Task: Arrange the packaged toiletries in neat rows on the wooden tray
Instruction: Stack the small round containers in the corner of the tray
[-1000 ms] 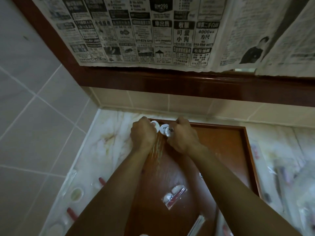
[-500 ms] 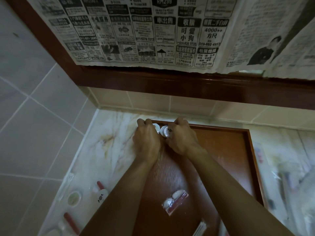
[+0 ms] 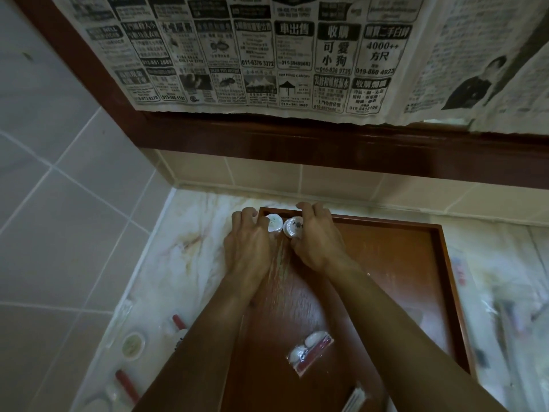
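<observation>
both hands at the far left corner of the wooden tray (image 3: 416,263), which lies on the marble surface (image 3: 178,263). my left hand (image 3: 248,248) has fingers curled around the left round packet (image 3: 274,223); its fingertips reach over the tray's far rim. my right hand (image 3: 316,239) is curled on the right round packet (image 3: 293,227), thumb side against it. the two packets sit side by side, touching or nearly so, tucked into the corner and running left to right along the far rim. being round, they have no long axis to speak of; their flat faces point up. judgement: this is the start of the first row, and the pair looks close to seated. next candidate is the flat packet with red strip (image 3: 310,350), lying nearer to me in the tray's middle, its long axis slanting from near-left to far-right; it lies between my forearms, a shade closer to the right one, and would need turning to square it. a thin packet (image 3: 355,398) lies at the near edge. more packets on the surface left of the tray (image 3: 133,344), blurred ones to the right.
</observation>
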